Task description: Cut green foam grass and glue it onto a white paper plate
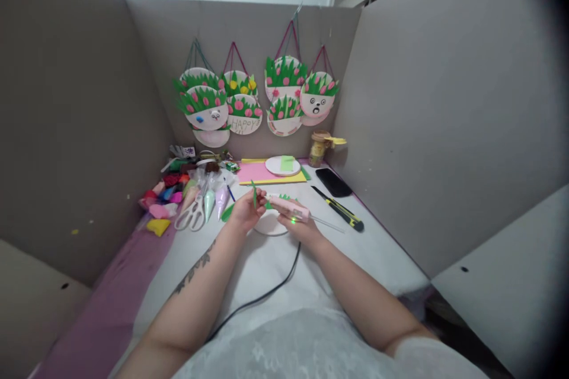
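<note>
A narrow green paper leaf (255, 196) stands upright, pinched in the fingers of my left hand (246, 211). My right hand (306, 231) is wrapped round a pink hot glue gun (291, 208) with a green light lit; a clear glue stick (328, 224) sticks out of its back end. The gun's nozzle points left, close to the leaf; whether they touch I cannot tell. Below both hands lies a white paper plate (270, 224), with green paper grass along its far side partly hidden by the gun and hands.
White scissors (191, 214), piping-style bags and colourful bundles (159, 211) crowd the left. A yellow-black utility knife (340, 210) and a phone (333, 182) lie right. Pink and yellow paper sheets (253, 173) lie behind; decorated plates (207, 108) hang on the partition. A black cord (267, 295) crosses the front.
</note>
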`<state>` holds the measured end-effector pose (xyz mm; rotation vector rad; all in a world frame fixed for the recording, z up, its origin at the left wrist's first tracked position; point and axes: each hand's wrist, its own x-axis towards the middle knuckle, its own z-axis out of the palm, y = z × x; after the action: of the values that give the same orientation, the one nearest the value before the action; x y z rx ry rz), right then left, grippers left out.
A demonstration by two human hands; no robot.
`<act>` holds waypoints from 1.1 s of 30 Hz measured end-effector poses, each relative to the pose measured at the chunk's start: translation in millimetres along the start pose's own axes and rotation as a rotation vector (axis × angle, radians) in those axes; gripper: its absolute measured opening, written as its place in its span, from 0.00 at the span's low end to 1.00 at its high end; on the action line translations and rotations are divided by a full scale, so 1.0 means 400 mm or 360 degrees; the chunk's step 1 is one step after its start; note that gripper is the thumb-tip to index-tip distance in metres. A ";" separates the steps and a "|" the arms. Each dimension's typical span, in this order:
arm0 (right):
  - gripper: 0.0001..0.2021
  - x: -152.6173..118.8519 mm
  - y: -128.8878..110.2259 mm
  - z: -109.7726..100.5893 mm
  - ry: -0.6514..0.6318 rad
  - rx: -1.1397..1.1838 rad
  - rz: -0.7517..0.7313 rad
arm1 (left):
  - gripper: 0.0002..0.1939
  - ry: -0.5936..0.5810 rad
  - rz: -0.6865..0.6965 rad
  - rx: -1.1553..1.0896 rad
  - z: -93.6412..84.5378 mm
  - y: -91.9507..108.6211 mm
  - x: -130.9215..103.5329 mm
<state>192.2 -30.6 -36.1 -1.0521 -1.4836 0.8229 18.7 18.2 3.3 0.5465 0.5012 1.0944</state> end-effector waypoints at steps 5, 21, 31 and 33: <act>0.06 0.003 0.000 0.013 -0.0005 -0.0243 -0.0126 | 0.07 -0.0014 -0.0025 0.0014 -0.005 -0.014 0.007; 0.09 -0.002 -0.011 0.023 0.0004 -0.0315 -0.0217 | 0.10 -0.0079 0.0005 0.0111 -0.003 -0.026 0.002; 0.10 -0.010 -0.010 0.024 -0.0033 -0.0351 -0.0314 | 0.10 -0.0032 0.0001 0.0129 -0.004 -0.020 0.002; 0.11 -0.010 -0.012 0.024 -0.0047 -0.0367 -0.0331 | 0.11 -0.0044 0.0014 0.0120 -0.007 -0.020 0.005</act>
<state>182.2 -35.8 -34.9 -1.0351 -1.7107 0.5319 23.2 17.5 -4.3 0.6294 0.5177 1.0783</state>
